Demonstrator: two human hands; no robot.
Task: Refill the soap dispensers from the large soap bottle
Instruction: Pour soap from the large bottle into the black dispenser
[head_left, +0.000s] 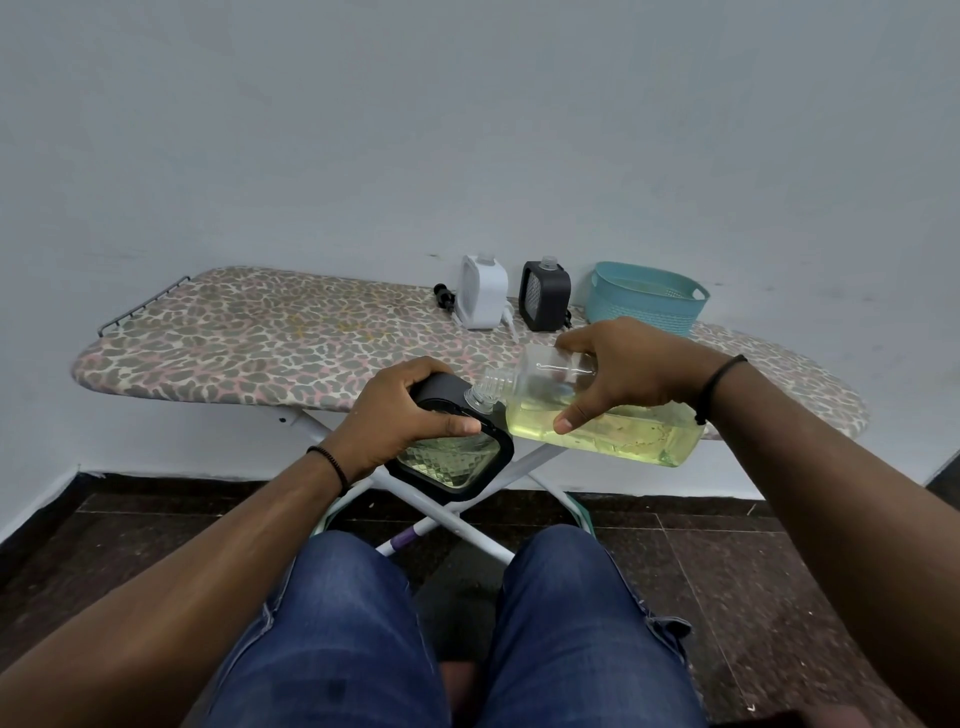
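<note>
My right hand (618, 374) grips the large clear soap bottle (613, 431), tipped on its side with yellow-green soap in its lower half. Its threaded neck meets the neck of a black square dispenser (457, 457), which my left hand (400, 415) holds tilted in front of the ironing board's near edge. Yellowish liquid shows through the dispenser's patterned clear face. On the board by the wall stand a white dispenser (483, 293) and a second black dispenser (545, 296), both without pumps.
The ironing board (249, 338) has a leopard-print cover and white crossed legs. A teal plastic basket (647, 301) sits at its back right. A black pump head (444, 296) lies left of the white dispenser. My knees in blue jeans are below.
</note>
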